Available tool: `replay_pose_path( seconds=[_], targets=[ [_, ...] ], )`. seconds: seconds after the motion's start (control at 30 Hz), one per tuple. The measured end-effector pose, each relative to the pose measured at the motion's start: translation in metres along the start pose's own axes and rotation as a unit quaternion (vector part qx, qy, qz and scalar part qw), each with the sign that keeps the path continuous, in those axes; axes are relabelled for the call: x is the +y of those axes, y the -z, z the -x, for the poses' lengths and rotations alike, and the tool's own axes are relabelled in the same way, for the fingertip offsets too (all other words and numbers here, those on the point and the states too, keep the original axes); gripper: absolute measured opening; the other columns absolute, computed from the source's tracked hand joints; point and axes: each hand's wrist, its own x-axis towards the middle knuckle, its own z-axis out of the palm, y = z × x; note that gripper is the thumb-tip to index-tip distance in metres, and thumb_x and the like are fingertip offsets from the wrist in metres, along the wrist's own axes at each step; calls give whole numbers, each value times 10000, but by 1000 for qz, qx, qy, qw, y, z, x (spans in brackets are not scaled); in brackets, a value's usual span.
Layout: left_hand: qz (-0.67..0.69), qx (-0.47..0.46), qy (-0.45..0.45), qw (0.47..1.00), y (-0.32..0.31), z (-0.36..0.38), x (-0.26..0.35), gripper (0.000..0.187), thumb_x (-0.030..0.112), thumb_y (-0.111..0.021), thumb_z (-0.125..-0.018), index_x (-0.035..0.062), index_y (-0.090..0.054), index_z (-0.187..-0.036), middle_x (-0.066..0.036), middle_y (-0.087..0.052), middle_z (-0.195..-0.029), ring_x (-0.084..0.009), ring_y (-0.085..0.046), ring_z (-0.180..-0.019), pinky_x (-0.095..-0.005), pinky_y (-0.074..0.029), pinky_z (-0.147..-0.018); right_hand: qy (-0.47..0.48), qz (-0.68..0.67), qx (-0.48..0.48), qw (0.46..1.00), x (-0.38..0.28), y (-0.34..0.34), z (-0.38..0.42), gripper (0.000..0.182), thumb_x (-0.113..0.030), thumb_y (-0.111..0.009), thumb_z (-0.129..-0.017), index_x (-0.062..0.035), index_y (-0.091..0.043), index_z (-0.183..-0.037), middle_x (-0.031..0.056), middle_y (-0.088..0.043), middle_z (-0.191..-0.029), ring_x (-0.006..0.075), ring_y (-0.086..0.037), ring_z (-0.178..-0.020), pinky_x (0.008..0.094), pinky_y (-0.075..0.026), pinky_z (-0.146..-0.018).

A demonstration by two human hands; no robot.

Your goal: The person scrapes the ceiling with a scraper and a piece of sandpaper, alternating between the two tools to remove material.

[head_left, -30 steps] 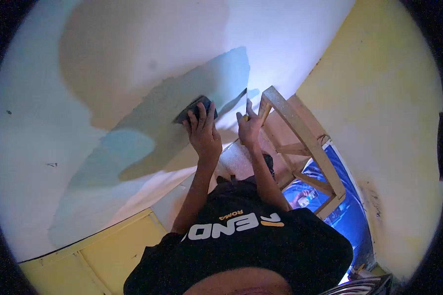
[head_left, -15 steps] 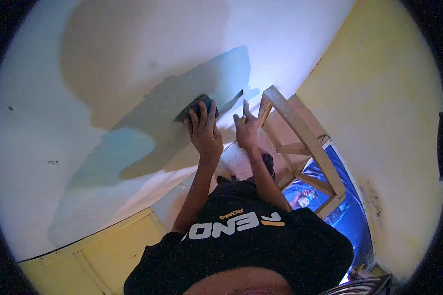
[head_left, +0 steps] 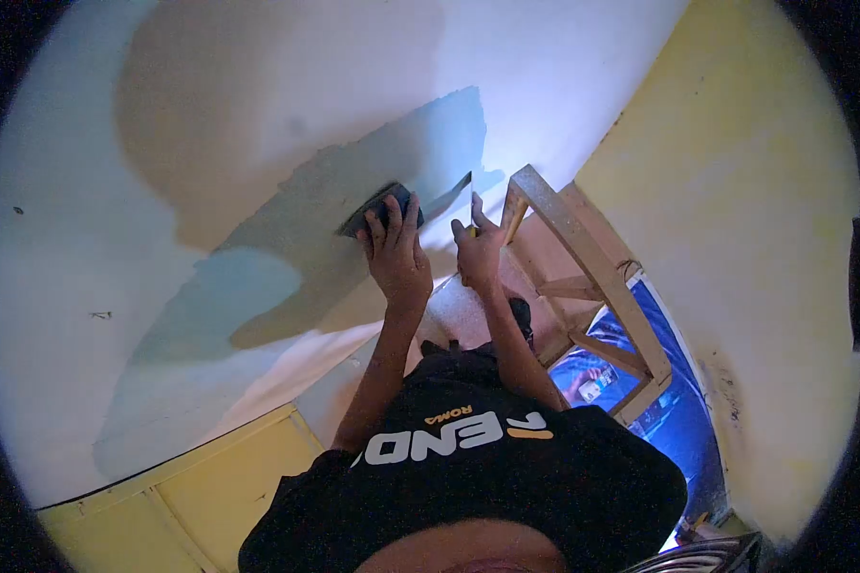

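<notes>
Pressing a dark sanding block (head_left: 380,208) flat against the white surface (head_left: 287,86), the left hand (head_left: 397,256) lies spread over it, fingers (head_left: 389,222) stretched forward across the block's back and palm behind, so the hand is closed down on the block rather than curled around it. The block sits at the edge of a grey-green patch of wet filler (head_left: 373,177) that runs diagonally up toward a bright spot of light. Just beside it, the right hand (head_left: 480,253) is wrapped around the handle of a putty knife (head_left: 461,191), the fingers clamped on it; the thin blade points up and left, its tip touching or very nearly touching the filler patch, and I cannot tell which. The two hands are near each other but apart, with a strip of the surface showing between them. Lower left of the patch a paler blue-grey area (head_left: 229,296) spreads over the white. Behind the right hand rises a wooden ladder frame (head_left: 583,277), its top rail close to the knuckles. Below the frame lies blue sheeting (head_left: 678,401). A yellow wall (head_left: 736,191) fills the right side, and yellow panels (head_left: 201,497) show at lower left. Both bare forearms lead back to a black shirt (head_left: 468,477) with pale lettering.
</notes>
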Motion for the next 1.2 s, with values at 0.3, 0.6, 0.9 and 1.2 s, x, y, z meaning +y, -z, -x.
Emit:
replay_pose_path(
  seconds=[0.3,0.6,0.9,1.2],
  targets=[
    [-5,1,-2,1000,0,-1,0,530,122,-507,-948,207,-514,-1472,-98,-392,-1586,-488,-341,-1421,-627,-182,-1174,32,8,27,999,31,-11,-5,686,-54,-668,-852,27,-420,-1487,1,-513,-651,78,-445,-593,288,-428,-536],
    [-4,-8,6,1000,3,3,2,538,104,-512,-942,208,-518,-1469,-83,-393,-1588,-494,-355,-1409,-646,-204,-1160,-134,-41,-35,989,-22,9,-8,667,-53,-662,-851,36,-439,-1474,26,-546,-702,79,-450,-612,268,-421,-553],
    [-15,-3,7,1000,3,-2,2,534,110,-512,-948,206,-516,-1473,-83,-413,-1576,-482,-344,-1420,-642,-202,-1161,-51,18,-9,998,-39,11,-5,655,-41,-669,-850,47,-449,-1460,57,-620,-811,93,-503,-658,267,-457,-607],
    [-7,13,-2,1000,0,-1,1,518,123,-508,-958,200,-519,-1470,-101,-422,-1567,-489,-352,-1410,-642,-200,-1160,81,65,38,994,-13,5,-11,660,-40,-666,-845,64,-441,-1457,69,-670,-833,104,-521,-676,281,-477,-627]
  ],
)
